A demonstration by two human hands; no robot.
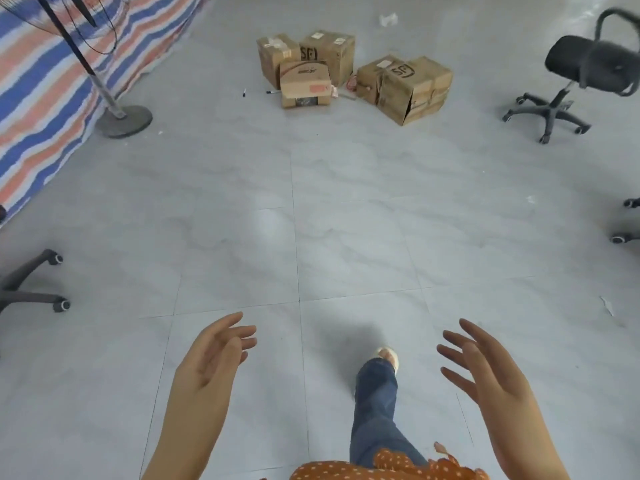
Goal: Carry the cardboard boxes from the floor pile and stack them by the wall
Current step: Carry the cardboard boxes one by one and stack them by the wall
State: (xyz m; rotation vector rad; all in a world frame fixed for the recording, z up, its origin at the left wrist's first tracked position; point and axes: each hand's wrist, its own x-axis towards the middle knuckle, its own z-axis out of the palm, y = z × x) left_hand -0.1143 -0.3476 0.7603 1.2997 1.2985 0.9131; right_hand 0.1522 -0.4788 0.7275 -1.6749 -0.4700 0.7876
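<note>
"SF" on two cardboard boxes (412,86)

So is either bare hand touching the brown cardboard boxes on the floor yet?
Apart. The head view shows the left hand and right hand open over bare tile, far short of the brown cardboard boxes.

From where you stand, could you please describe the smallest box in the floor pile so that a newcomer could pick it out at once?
Look across the grey tiled floor to the cardboard boxes between the fan stand and the black office chair. In the left cluster, the small box sits in front, nearest you. Unlike its taller plain neighbours, it is low and flat, with an orange label on its front face.
</note>
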